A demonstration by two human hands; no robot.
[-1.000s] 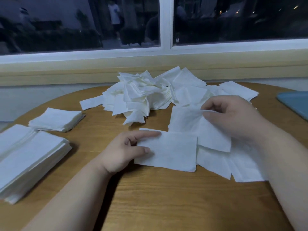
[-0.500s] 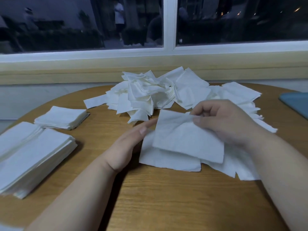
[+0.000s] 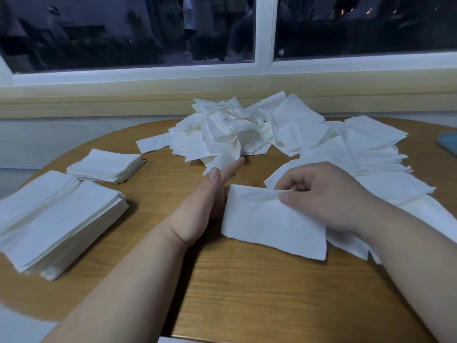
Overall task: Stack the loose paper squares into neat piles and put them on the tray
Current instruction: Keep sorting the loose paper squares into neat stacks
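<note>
At the near left of the wooden tabletop [image 3: 247, 298] sits a thick, squared-up pile [image 3: 57, 224] of white paper, its edges roughly flush, and just beyond it, a little to the right, lies a smaller neat pile [image 3: 106, 165]; the 2 piles are close together but whether they touch cannot be told. Next comes the left hand [image 3: 207, 201], set on its edge with fingers straight and together, its grip fully slack and holding nothing; the index fingertip reaches the near fringe of the loose heap [image 3: 230, 129] of crumpled and overlapping squares at the far middle of the tabletop, below the window sill [image 3: 148, 100]. The palm side of that hand lies against the left edge of 1 paper square [image 3: 269, 226], which rests flat at the near middle. The right hand [image 3: 329, 194] has its grip closed on this square, thumb and curled fingers pinching its far edge so that the paper wrinkles there. Under and behind the right wrist more loose squares [image 3: 371, 149] spread in overlapping layers toward the right. At the far right edge only a corner of the blue tray [image 3: 448, 144] shows, well apart from both hands.
</note>
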